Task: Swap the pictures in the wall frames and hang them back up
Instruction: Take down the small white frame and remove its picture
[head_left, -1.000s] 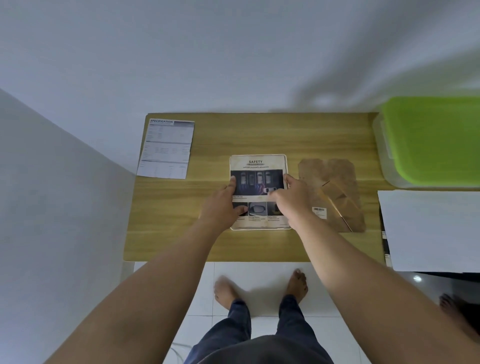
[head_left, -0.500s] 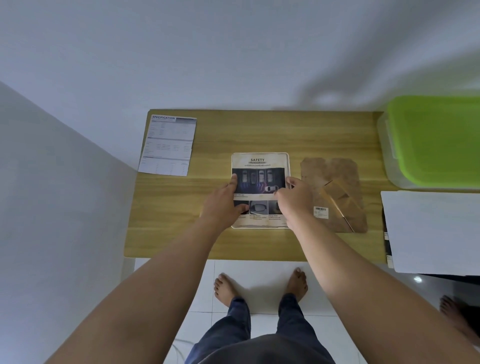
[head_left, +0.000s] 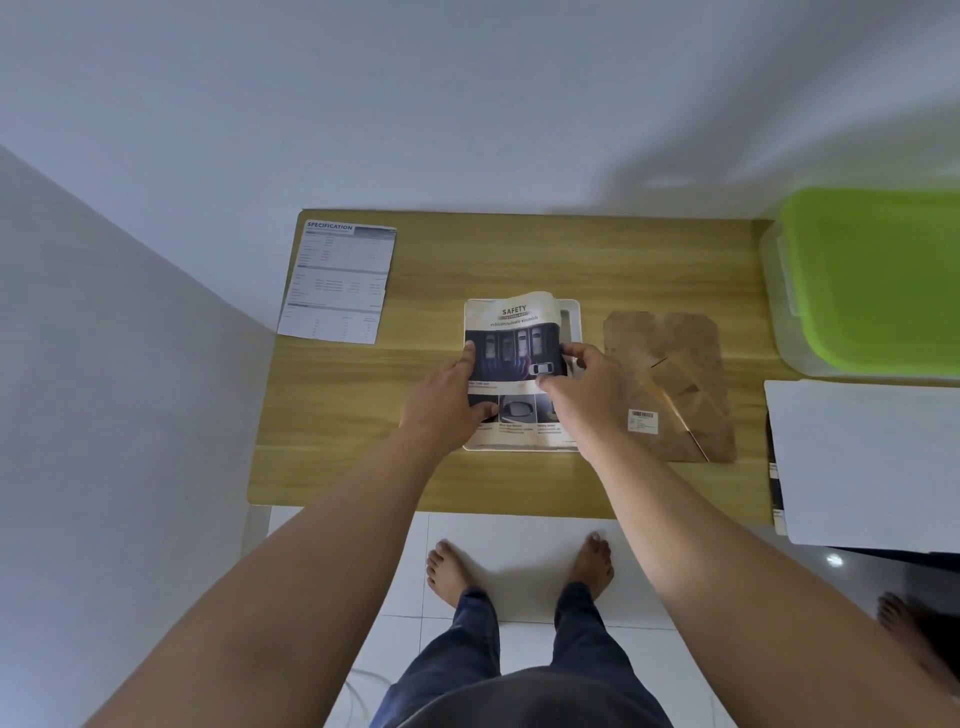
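Picture (head_left: 511, 332): lying mid-table on the frame, now bowing up along its right edge and top, having been flat half a second ago.
Frame (head_left: 570, 314): showing as a white strip at the top right corner, having been fully covered before; lying flat on the table (head_left: 519, 260).
Right hand (head_left: 587, 392): pinching the picture's right edge between thumb and curled fingers, holding that edge up off the frame.
Left hand (head_left: 447, 405): lying with fingers fairly straight along the picture's left edge, thumb pressing on the print, clasping nothing.
Backing board (head_left: 670, 384): lying just right of the frame, barcode sticker (head_left: 642, 420) facing up, staying where it was.
Hidden: most of the frame lying under the picture; right fingertips tucking behind the sheet's edge; small print under the photos blurring beyond reading.
Cut off: green-lidded box (head_left: 872, 280) and white sheet (head_left: 862, 457) running out past the right edge.
Specification sheet (head_left: 340, 280): overhanging the table's far left corner.
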